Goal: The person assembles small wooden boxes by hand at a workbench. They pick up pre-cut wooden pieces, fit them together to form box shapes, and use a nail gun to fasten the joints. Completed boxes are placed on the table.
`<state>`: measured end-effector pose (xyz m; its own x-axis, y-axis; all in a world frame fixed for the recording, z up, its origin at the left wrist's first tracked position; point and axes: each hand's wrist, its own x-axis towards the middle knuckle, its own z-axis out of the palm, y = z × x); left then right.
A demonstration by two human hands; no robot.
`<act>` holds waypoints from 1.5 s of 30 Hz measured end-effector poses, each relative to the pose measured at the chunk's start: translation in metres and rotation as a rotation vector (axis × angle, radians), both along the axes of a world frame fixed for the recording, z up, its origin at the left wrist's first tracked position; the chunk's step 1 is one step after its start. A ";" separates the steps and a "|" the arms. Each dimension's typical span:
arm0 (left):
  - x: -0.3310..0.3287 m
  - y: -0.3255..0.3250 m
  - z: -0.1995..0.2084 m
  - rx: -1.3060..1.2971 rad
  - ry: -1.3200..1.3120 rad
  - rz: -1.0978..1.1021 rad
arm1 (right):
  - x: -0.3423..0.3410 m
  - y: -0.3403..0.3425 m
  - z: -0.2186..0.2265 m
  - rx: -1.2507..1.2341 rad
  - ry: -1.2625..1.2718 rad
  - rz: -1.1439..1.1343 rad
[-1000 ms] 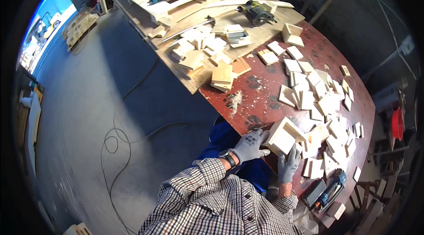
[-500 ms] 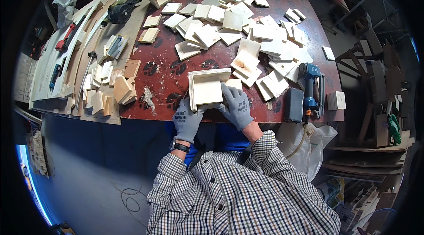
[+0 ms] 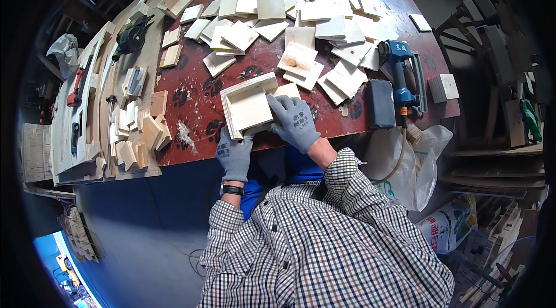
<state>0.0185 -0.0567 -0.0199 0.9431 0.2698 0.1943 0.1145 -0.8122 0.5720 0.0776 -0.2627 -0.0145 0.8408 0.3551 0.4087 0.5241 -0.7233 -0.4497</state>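
Both my hands wear grey gloves and grip a small, partly open wooden box [image 3: 250,112] at the table's near edge. It shows a pale flat panel, with raised plywood sides along its far and left edges. My left hand [image 3: 233,154] closes round its near left corner, the fingers partly hidden under the wood. On the near right, my right hand [image 3: 294,125] is closed on the box's edge, thumb side against the panel. Just beyond that hand lies a small pale board [image 3: 289,91], partly covered by the glove.
Many square wooden boards [image 3: 237,35] are heaped across the red table [image 3: 197,90]. To the right, a blue air nailer [image 3: 399,70] with a hose stands beside a dark grey block [image 3: 380,104]. Wood offcuts [image 3: 152,132] and a dark power tool [image 3: 131,35] lie left.
The whole view has shifted and turned slightly. The box is tilted a little more counterclockwise, and both hands keep their hold on it.
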 end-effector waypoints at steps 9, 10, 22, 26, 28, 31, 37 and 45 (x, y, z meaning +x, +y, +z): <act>-0.001 -0.002 0.014 0.023 0.041 -0.029 | -0.001 -0.002 0.004 0.086 -0.002 -0.016; -0.001 -0.002 0.014 0.009 0.038 -0.025 | -0.001 -0.003 0.003 0.072 -0.015 -0.010; 0.000 -0.003 0.013 -0.039 -0.007 -0.044 | 0.001 -0.005 0.004 0.030 0.081 0.023; -0.001 -0.003 0.013 -0.054 -0.030 -0.044 | -0.001 -0.006 0.012 0.018 0.091 0.046; -0.001 -0.002 0.012 -0.048 -0.027 -0.044 | 0.002 -0.010 0.019 0.015 0.134 0.090; -0.001 -0.001 0.007 -0.044 -0.010 -0.038 | 0.015 -0.028 0.024 0.194 0.353 0.257; 0.000 -0.001 0.008 -0.048 0.030 -0.033 | 0.074 -0.061 0.046 -0.047 -0.052 -0.179; 0.000 0.000 0.009 -0.055 0.029 -0.028 | 0.126 -0.065 0.045 -0.457 0.101 -0.237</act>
